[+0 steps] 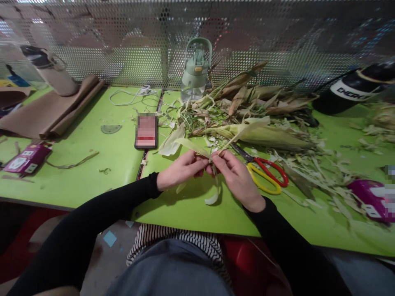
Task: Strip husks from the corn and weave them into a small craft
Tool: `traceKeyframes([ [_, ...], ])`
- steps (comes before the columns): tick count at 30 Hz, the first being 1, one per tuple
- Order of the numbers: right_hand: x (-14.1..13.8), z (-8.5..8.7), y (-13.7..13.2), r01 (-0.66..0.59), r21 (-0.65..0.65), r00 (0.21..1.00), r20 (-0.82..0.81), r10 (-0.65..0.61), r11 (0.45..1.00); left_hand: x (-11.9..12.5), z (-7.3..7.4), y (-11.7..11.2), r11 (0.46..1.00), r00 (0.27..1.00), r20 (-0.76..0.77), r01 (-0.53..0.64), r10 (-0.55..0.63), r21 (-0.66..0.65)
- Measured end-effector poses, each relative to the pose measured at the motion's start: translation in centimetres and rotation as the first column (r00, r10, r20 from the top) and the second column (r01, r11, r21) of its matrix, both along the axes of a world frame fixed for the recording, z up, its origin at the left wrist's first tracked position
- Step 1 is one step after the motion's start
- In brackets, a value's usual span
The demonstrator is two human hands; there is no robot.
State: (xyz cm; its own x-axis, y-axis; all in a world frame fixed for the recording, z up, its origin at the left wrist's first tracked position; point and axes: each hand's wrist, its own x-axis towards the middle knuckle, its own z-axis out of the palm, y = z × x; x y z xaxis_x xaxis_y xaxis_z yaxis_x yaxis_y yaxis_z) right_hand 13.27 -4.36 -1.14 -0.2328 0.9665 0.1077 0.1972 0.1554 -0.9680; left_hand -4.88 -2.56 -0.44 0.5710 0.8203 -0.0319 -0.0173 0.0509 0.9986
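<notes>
Both hands meet above the green table, each pinching strips of pale corn husk (211,199). My left hand (188,166) is closed, thumb against fingers, with a wider husk piece rising behind it. Fingers of my right hand (236,174) are closed on the same strips, close to the left fingertips. One strip hangs down between the hands and curls at its end. Just right of my right hand lie scissors (268,172) with one red and one yellow handle. A large corn husk bundle (271,137) rests behind them.
A heap of dry husks (247,96) and scraps spreads behind the hands. A phone (146,131) lies to the left, near a protractor (111,129) and a white cable (132,98). Bottles stand or lean along the perforated metal screen (123,53). Purple packs (27,159) lie at both sides.
</notes>
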Motion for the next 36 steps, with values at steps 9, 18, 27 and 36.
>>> traceKeyframes([
  [9,0.0,-0.4,0.1,-0.015,0.002,0.997,-0.071,0.015,1.000,0.1,-0.1,0.2,0.984,0.982,-0.068,-0.178,0.177,0.000],
  [18,0.0,-0.4,0.2,0.040,-0.032,0.995,-0.088,-0.042,0.999,-0.3,-1.1,0.9,0.959,0.965,-0.160,-0.170,0.209,0.227],
  [27,0.1,-0.7,0.3,0.057,-0.095,0.983,-0.167,-0.072,0.994,-0.1,-0.9,0.4,0.955,0.960,-0.155,-0.198,0.235,0.220],
  [36,0.6,-0.5,1.0,-0.012,-0.225,0.969,-0.245,-0.045,0.974,-0.3,-0.3,0.0,0.996,0.990,-0.123,0.073,-0.067,0.049],
])
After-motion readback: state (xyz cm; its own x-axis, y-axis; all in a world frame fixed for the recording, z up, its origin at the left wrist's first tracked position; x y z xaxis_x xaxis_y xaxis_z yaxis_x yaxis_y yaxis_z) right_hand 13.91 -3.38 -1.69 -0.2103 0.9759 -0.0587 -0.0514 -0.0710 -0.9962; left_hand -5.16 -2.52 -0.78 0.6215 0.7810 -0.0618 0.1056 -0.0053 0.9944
